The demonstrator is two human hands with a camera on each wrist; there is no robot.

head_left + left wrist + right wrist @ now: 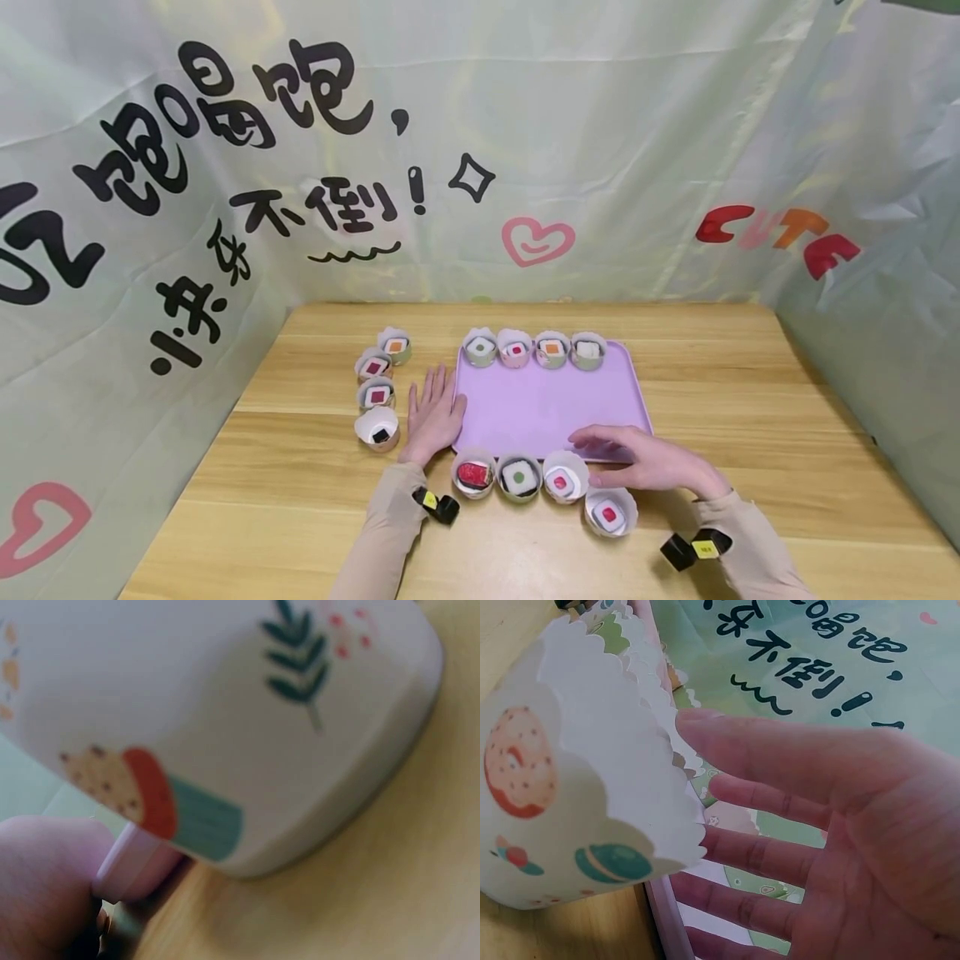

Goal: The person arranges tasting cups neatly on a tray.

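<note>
A lilac tray point(517, 412) lies mid-table. My left hand point(433, 421) rests at its left edge, fingers straight and spread, thumb by the rim. My right hand point(648, 460) hovers over the tray's front right edge with relaxed, parted fingers and nothing in its grasp. Nearest to it are two scalloped paper cups, one with a pink-centred toy sushi roll point(560, 481) and another with a similar roll point(609, 515). In the right wrist view, a white patterned cup point(592, 787) stands close beside the thumb; whether they touch I cannot tell. Another white cup point(225, 727) fills the left wrist view.
Several cups stand along the tray's back, including an orange-centred one point(552, 350). More cups form a column left of my left hand, the nearest a white cup point(377, 427). In front of the tray are cups with a red-topped piece point(474, 475) and a green-centred roll point(520, 477).
</note>
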